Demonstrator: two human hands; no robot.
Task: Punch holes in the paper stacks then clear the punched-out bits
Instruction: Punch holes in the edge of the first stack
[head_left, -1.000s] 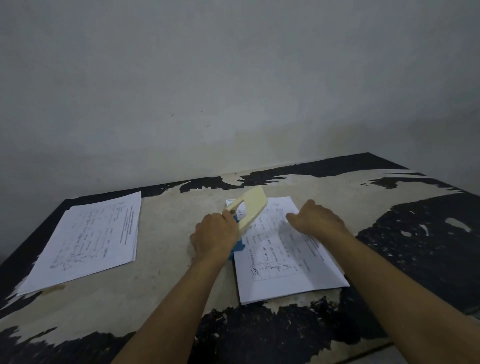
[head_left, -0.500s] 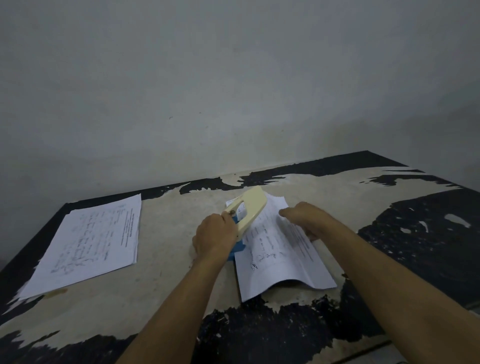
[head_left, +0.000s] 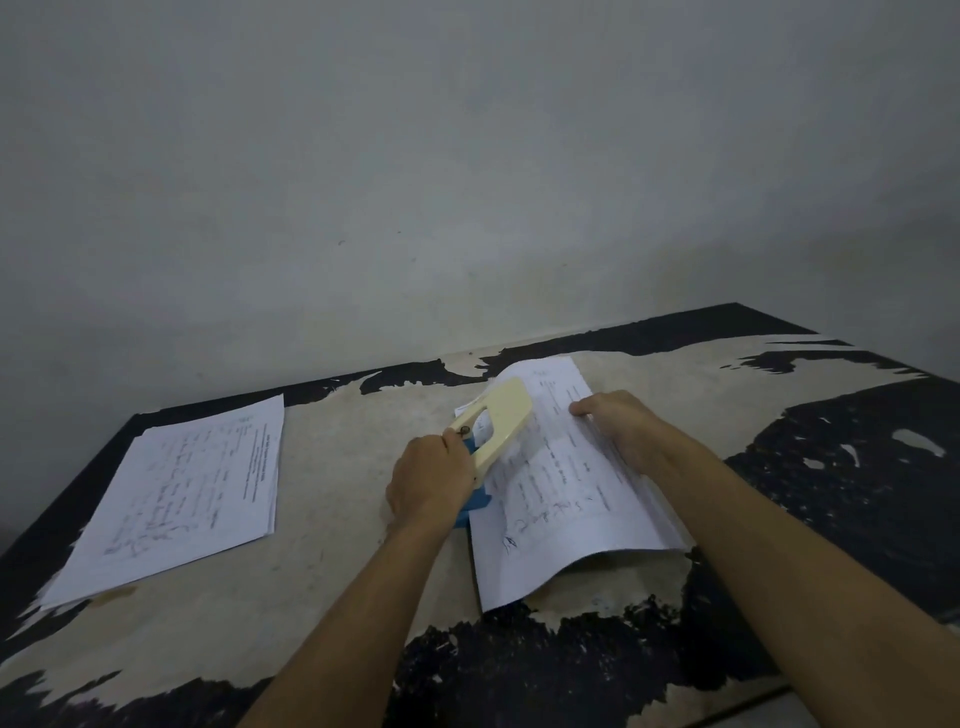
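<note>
A hole punch (head_left: 496, 428) with a cream lever and blue base stands mid-table, its lever raised. My left hand (head_left: 428, 480) grips its near end. A stack of written paper (head_left: 558, 488) lies to the right with its left edge in the punch. My right hand (head_left: 621, 428) grips the stack's right edge and lifts it, so the sheets arch off the table. A second paper stack (head_left: 182, 493) lies flat at the left.
The table (head_left: 332, 582) has a worn top, beige with black peeled patches. A plain grey wall (head_left: 467, 182) rises right behind its far edge. The table's front right corner and a strip of floor show at the bottom right.
My right hand went from pressing flat on the stack to gripping its right edge and raising it. The paper now arches upward. My left hand stayed on the punch.
</note>
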